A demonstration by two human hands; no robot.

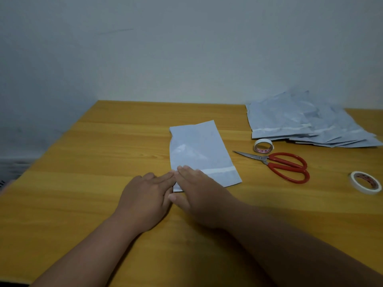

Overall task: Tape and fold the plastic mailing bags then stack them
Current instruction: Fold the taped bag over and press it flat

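A pale blue plastic mailing bag (199, 150), folded lengthwise into a narrow strip, lies flat in the middle of the wooden table (93, 162). A white tape strip crosses it near its closer end. My right hand (199, 195) lies flat, palm down, on the bag's near left corner. My left hand (145, 199) rests flat on the table just left of the bag, its fingertips touching the bag's left edge. A pile of several unfolded mailing bags (306, 123) lies at the back right.
A roll of white tape (263, 146) stands in front of the pile. Red-handled scissors (284, 164) lie right of the folded bag, blades pointing left. A second tape roll (365, 182) sits near the right edge. A pale wall rises behind the table.
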